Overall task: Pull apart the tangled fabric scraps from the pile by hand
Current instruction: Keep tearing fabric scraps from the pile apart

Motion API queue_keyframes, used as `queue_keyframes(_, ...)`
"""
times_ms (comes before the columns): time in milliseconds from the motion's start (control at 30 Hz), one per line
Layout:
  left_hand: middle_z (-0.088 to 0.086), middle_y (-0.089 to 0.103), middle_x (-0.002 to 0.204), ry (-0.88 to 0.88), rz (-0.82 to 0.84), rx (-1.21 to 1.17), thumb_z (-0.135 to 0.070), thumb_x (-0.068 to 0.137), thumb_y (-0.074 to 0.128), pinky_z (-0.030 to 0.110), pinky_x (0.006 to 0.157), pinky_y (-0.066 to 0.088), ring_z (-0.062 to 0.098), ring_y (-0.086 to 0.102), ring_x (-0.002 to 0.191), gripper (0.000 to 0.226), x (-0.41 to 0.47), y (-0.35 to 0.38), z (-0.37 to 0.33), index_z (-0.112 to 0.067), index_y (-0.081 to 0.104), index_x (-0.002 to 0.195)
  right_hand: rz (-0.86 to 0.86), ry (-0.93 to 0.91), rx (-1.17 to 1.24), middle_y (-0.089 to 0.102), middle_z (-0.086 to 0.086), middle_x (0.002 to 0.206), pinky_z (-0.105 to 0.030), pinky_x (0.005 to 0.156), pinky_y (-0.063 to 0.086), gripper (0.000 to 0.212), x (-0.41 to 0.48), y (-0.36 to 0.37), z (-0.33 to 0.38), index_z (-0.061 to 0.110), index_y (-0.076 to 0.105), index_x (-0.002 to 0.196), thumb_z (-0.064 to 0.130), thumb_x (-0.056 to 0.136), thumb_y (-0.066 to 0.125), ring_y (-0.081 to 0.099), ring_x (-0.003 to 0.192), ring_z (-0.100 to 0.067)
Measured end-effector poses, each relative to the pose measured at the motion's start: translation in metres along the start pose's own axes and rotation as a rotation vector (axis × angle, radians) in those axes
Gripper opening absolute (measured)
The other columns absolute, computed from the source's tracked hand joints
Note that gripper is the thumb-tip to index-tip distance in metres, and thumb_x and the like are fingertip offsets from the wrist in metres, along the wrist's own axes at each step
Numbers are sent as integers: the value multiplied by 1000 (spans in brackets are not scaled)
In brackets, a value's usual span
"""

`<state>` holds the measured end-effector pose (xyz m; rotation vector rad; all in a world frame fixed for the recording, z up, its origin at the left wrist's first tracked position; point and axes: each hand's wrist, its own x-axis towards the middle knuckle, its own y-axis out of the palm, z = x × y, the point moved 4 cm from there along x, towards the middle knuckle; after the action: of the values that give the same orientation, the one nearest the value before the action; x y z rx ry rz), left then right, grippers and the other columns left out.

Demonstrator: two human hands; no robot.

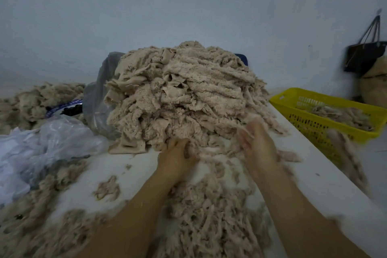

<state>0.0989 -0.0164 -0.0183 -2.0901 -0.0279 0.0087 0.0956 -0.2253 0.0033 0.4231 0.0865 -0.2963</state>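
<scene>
The left hand (178,156) is closed on a tuft of scraps (209,205) at the foot of the pile (180,94). Beside it, the right hand (258,144) is blurred, fingers loosely spread among fibres; hold unclear. A basket (303,109) sits farther right, on the table (324,190).

A big heap of beige tangled fabric scraps (184,94) sits on the white flat table (326,190), against the pale wall (188,6). Crumpled clear plastic bags (48,144) lie to its left. A yellow perforated plastic basket (314,119) holding scraps stands to its right. Loose beige shredded scraps (201,211) lie before the heap, between both forearms.
</scene>
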Motion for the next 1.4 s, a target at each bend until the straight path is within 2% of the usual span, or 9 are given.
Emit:
queue_keyframes(133,1,50,90,103,-91,-186,-14,103,45,26,66,33,23,53,93,19,-4,-11,-10,-12,53,86,174,-204,-555,69,6,102,-31,78,55,16,-9,15,-12,32,65,100,38,101,51,67,88,-9)
queue_keyframes(300,-19,60,88,476,134,-393,-27,103,50,8,68,40,-2,56,81,20,-42,-12,-53,-35,57,86,709,-453,-871,32,25,137,4,91,29,43,-17,30,-34,37,40,142,19,104,48,35,118,23)
queue_keyframes(367,-21,61,87,477,191,-405,-30,104,50,9,69,41,-5,55,79,21,-45,-9,-57,-36,58,85,812,-486,-982,37,24,134,-2,95,32,36,-21,33,-37,37,45,136,19,104,47,38,121,15)
queue_keyframes(500,-2,47,80,320,123,-158,-23,104,46,26,62,34,13,46,72,24,-31,-15,-33,-17,49,81,153,-678,-1493,55,-2,130,-38,96,40,33,-6,15,-7,24,57,131,29,101,47,45,120,-26)
queue_keyframes(600,2,53,117,240,118,42,-21,103,44,27,91,37,25,47,115,21,-26,-14,-19,-14,63,108,-38,-397,-1792,48,-11,131,-43,94,42,41,3,-9,-1,15,50,130,42,99,47,44,120,-32)
queue_keyframes(667,-1,47,137,215,89,58,-32,104,44,33,108,31,24,37,132,30,-25,-15,-22,-22,64,124,95,-368,-1681,55,-10,109,-35,80,45,28,3,-7,-6,10,55,111,35,102,46,55,103,-27)
queue_keyframes(833,2,69,93,-67,96,-718,-58,96,49,28,80,49,18,64,90,56,-27,-17,-32,-8,73,101,571,-589,-942,57,4,87,-16,63,39,14,-36,42,-10,19,57,90,24,101,51,52,75,-5)
queue_keyframes(1067,-3,50,63,-350,110,-1928,-23,104,47,14,43,39,4,44,44,25,-11,-36,-30,-10,61,88,727,-482,-981,43,7,60,-21,47,24,15,-49,54,-28,32,45,82,25,96,50,33,48,-5)
queue_keyframes(1400,-4,36,47,34,52,-1485,-25,101,47,23,41,17,8,21,37,50,-42,-57,-38,-17,62,54,178,-554,-1027,53,2,96,-32,74,41,12,-9,16,-5,24,58,95,21,99,47,51,89,-17)
